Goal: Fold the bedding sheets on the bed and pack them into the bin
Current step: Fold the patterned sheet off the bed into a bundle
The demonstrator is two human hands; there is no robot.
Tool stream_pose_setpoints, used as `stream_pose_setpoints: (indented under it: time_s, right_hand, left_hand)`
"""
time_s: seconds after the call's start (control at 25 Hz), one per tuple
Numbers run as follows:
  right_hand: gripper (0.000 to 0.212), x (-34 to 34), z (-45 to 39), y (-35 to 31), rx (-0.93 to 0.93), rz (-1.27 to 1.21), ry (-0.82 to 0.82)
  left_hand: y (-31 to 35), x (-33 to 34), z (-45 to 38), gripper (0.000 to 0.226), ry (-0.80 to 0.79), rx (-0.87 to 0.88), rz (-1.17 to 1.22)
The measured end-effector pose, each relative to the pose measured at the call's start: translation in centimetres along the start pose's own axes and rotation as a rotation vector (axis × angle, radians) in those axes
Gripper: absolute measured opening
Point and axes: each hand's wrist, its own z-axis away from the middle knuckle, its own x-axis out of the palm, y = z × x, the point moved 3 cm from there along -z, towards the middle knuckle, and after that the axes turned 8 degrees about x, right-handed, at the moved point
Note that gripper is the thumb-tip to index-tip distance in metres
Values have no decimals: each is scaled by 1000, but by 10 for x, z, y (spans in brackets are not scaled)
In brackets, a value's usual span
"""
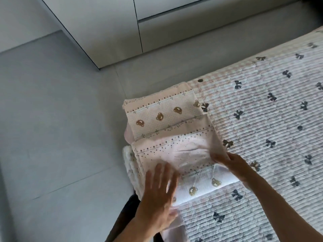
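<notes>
A pink sheet point(167, 119) printed with small bears and dots lies partly folded at the corner of the bed point(262, 119). My left hand point(160, 191) lies flat on its near left part, fingers straight and spread. My right hand point(230, 163) pinches a fold of the same sheet at its right edge. A white bear-print layer point(204, 184) shows between my hands. No bin is in view.
The bed carries a ribbed white cover with dark bow prints. Grey tiled floor point(61, 128) spreads to the left. White cabinet doors point(108, 28) stand beyond the bed's corner. A dark trouser leg shows at the bottom edge.
</notes>
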Motion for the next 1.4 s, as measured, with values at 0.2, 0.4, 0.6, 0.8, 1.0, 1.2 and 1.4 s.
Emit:
stream_pose_setpoints:
  time_s: [0.2, 0.4, 0.6, 0.8, 1.0, 1.2, 1.4]
  right_hand:
    - [60, 11, -2, 14, -39, -13, 20]
    - [32, 15, -2, 19, -60, -7, 94]
    - [30, 9, 24, 9, -181, -45, 190]
    - [30, -20, 90, 86, -193, -35, 173]
    - [32, -32, 136, 189, -21, -23, 112]
    - [32, -26, 173, 267, 124, 13, 46]
    - [39, -21, 205, 314, 181, 8, 53]
  left_hand:
    - [11, 22, -17, 98, 85, -74, 2]
    - [-3, 34, 8, 118, 126, 87, 77]
    - [14, -7, -4, 72, 224, -52, 14]
    - [114, 0, 52, 61, 310, -23, 62]
    - [201, 45, 90, 69, 178, -12, 82]
    - [260, 79, 132, 78, -117, 28, 95]
    - [282, 58, 164, 55, -185, 12, 227]
